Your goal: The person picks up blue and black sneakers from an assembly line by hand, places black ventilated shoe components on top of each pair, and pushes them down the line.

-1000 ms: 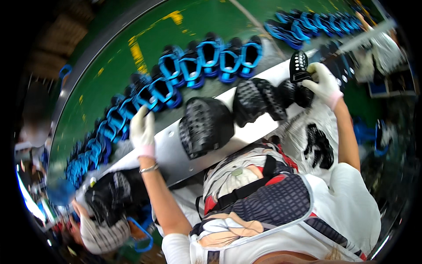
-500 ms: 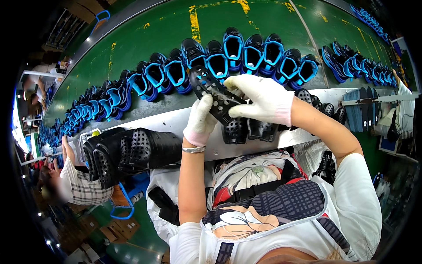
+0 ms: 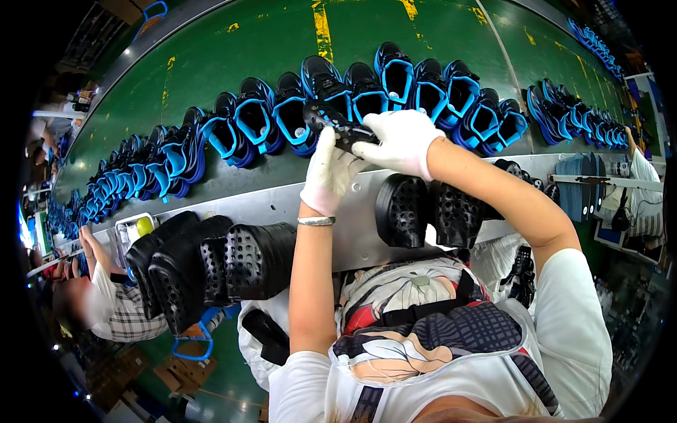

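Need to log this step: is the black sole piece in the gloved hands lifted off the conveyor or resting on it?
Lifted: both the left hand and right hand grip the black sole piece above the blue-and-black shoes.

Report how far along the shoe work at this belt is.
Done: a long row of black-and-blue shoes sits on the green belt. In hand: left hand and right hand, gloved, hold one black sole. Left: black soles stacked on the metal ledge.
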Available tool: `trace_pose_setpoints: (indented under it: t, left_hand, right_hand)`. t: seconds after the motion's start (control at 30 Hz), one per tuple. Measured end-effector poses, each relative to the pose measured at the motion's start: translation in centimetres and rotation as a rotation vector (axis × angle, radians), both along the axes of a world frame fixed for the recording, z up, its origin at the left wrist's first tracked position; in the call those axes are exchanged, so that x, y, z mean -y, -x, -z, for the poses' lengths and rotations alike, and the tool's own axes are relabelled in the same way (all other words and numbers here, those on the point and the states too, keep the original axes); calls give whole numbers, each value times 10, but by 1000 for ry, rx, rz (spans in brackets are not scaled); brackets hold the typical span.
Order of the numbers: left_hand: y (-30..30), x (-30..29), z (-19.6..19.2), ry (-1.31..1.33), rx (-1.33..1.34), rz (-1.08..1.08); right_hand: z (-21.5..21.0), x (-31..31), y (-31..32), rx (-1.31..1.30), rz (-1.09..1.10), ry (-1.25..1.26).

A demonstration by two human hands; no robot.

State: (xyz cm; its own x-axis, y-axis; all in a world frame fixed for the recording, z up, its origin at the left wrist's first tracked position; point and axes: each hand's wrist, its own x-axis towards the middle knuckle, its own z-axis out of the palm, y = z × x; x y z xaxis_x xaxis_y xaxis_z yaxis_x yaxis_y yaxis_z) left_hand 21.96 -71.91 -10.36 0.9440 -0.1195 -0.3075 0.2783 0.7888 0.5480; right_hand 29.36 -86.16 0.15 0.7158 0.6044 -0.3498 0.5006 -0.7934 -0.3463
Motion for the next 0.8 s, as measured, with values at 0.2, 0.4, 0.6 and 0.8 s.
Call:
trace_pose_setpoints:
  t: [0.2,0.4,0.6,0.8]
  left_hand:
    - [-22,-20,73,-1526,274,-97]
    - [-55,-9,81,-1864,143,111]
    - [-70,-5,58,-1573,271,34]
    - [-39,-4,87,-1571,180,-9]
  right_hand:
    - [18,4,-35,-194,67,214]
    - [39,-23,-77,-247,-1,262]
    - [22,-67,-97,-98,2,456]
    - [56,-79,-90,-165,-31,513]
